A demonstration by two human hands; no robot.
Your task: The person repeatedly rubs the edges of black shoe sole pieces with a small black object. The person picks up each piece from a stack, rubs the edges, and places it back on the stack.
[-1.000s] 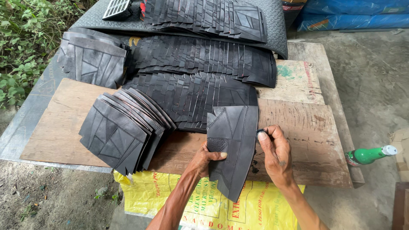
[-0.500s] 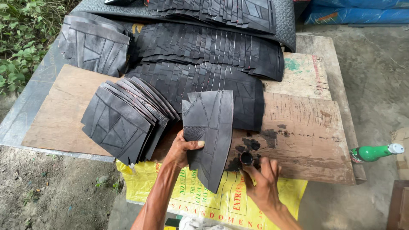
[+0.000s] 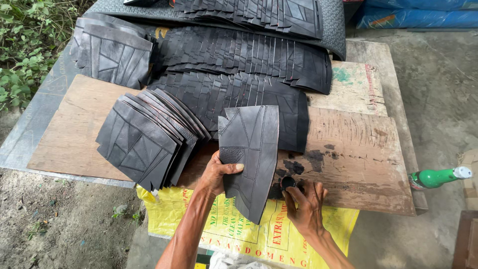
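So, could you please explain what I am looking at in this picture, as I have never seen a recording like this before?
There is no machine here: a person wears a camera on the head, so the single view looks down at their own two bare hands. The left hand grips a flat black cut piece, probably rubber, by its edge. The right hand rests its fingers on a small round black object on the stained wooden board; what it is I cannot tell. Stacks of similar black pieces lie fanned over the board. A yellow printed sack hangs below, and a green bottle lies at the right.
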